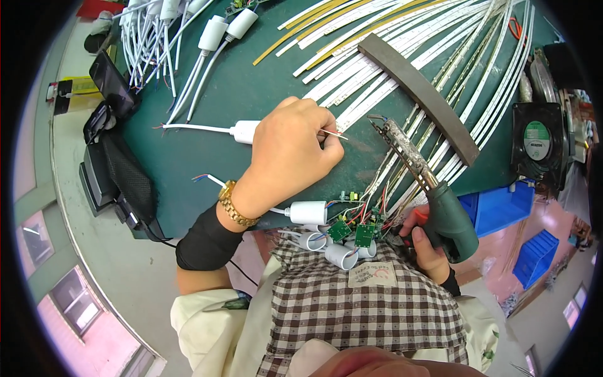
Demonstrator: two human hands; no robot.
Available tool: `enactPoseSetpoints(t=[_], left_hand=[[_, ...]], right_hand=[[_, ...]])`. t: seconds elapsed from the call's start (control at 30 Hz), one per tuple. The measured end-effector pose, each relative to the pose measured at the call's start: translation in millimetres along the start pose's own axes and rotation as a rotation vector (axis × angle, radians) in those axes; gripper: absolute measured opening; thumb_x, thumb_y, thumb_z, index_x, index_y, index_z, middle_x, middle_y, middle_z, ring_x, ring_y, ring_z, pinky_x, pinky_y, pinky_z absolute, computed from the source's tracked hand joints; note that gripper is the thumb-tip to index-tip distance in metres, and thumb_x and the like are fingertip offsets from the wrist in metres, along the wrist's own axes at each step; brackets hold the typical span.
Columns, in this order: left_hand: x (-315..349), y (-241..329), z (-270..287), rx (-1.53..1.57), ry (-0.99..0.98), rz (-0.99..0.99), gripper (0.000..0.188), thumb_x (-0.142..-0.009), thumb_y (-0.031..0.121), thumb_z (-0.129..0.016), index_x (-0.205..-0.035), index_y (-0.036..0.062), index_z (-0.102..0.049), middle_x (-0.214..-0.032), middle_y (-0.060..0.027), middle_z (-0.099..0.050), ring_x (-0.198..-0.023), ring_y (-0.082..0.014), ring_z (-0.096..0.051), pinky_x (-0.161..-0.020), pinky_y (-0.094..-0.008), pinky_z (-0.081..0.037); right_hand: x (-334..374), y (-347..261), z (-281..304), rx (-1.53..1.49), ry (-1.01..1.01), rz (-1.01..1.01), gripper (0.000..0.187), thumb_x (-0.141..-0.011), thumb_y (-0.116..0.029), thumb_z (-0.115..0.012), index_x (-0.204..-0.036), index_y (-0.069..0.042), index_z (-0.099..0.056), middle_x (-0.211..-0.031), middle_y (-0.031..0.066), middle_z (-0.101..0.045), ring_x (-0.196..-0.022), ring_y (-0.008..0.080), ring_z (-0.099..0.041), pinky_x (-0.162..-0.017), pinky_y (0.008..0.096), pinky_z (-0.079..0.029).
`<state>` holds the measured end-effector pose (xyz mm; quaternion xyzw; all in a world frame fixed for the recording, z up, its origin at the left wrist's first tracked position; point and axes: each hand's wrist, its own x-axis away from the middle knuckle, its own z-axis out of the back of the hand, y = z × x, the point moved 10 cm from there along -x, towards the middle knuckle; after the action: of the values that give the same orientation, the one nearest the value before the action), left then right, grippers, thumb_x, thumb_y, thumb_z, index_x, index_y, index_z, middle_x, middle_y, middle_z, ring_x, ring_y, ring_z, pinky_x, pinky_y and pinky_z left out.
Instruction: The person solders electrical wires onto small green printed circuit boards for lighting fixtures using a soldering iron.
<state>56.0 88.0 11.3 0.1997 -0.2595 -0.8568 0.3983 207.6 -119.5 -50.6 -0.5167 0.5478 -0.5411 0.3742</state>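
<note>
My left hand [292, 141] is closed in a pinch above the green mat, with thin wires [336, 134] sticking out between thumb and forefinger. A white cable-ended cap [244, 132] lies partly under that hand. My right hand [430, 248] is closed near the mat's front edge, around what looks like a red-handled tool [421, 215]. Its working end is hidden. In front of this hand stands a soldering gun [449, 217] with a green body, its tip pointing up and left. Small green circuit boards [363, 235] with coloured wires lie between white caps [342, 256] close to my apron.
A curved dark bar [421, 94] lies across many white LED strips [352, 81]. Bundled white cables [151, 44] fill the far left. A phone [113, 81] and a black case [129, 176] stand at the left edge, a black fan [537, 141] and blue bins [502, 210] at the right.
</note>
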Motion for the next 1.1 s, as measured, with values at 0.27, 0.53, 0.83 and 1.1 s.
enactPoseSetpoints(t=[0.27, 0.53, 0.83, 1.1], left_hand=[[2, 3, -2, -0.001, -0.007, 0.011, 0.006, -0.067, 0.008, -0.069, -0.068, 0.0061, -0.063, -0.067, -0.0058, -0.059, -0.069, -0.0256, -0.058, -0.058, -0.0372, -0.047], [3, 5, -1, -0.039, -0.003, -0.031, 0.010, -0.068, 0.007, -0.070, -0.074, 0.0067, -0.062, -0.069, -0.0062, -0.059, -0.070, -0.0260, -0.057, -0.058, -0.0367, -0.047], [10, 17, 18, 0.101, 0.093, -0.201, 0.015, -0.071, -0.002, -0.070, -0.082, 0.0062, -0.063, -0.082, -0.0062, -0.058, -0.073, -0.0249, -0.056, -0.064, -0.0352, -0.045], [14, 17, 13, 0.093, 0.114, -0.178, 0.018, -0.065, -0.003, -0.071, -0.078, 0.0081, -0.064, -0.075, -0.0031, -0.057, -0.073, -0.0242, -0.053, -0.068, -0.0342, -0.044]], right_hand=[[2, 0, -2, -0.043, -0.042, -0.023, 0.038, -0.091, -0.004, -0.057, -0.128, -0.003, -0.050, -0.096, 0.0104, -0.059, -0.077, 0.0152, -0.059, -0.071, 0.0297, -0.051], [-2, -2, -5, -0.066, -0.055, -0.037, 0.039, -0.091, -0.003, -0.056, -0.129, -0.003, -0.049, -0.097, 0.0107, -0.059, -0.077, 0.0152, -0.059, -0.070, 0.0298, -0.051], [0, -1, 0, 0.013, -0.042, -0.051, 0.041, -0.091, -0.006, -0.056, -0.130, -0.002, -0.046, -0.095, 0.0100, -0.059, -0.077, 0.0151, -0.059, -0.069, 0.0289, -0.050], [-1, -4, -1, 0.057, -0.036, -0.110, 0.039, -0.092, -0.013, -0.057, -0.128, -0.003, -0.045, -0.094, 0.0110, -0.058, -0.077, 0.0163, -0.059, -0.069, 0.0293, -0.048]])
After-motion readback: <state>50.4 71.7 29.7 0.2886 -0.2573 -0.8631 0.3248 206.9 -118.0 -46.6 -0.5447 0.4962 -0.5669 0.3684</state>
